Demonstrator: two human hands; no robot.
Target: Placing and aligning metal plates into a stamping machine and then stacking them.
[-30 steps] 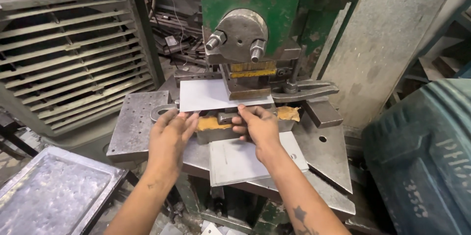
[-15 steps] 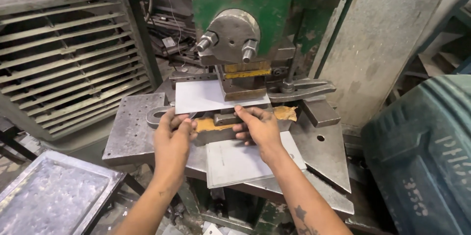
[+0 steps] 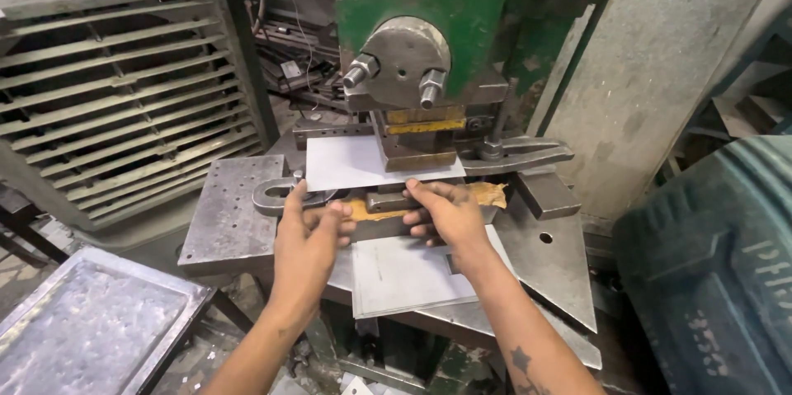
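Head view shows both hands at the press die: the left hand (image 3: 309,234) and right hand (image 3: 445,215) pinch the near edge of a thin metal sheet (image 3: 363,162) lying flat under the ram (image 3: 417,127). It looks light, stiff and sharp-edged, best held by its edges. Clamps crowd both sides; open room lies toward the spare blanks (image 3: 404,275).

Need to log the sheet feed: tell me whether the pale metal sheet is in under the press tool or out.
In. The pale sheet lies flat with the press tool over its far right corner; both hands rest at its near edge.
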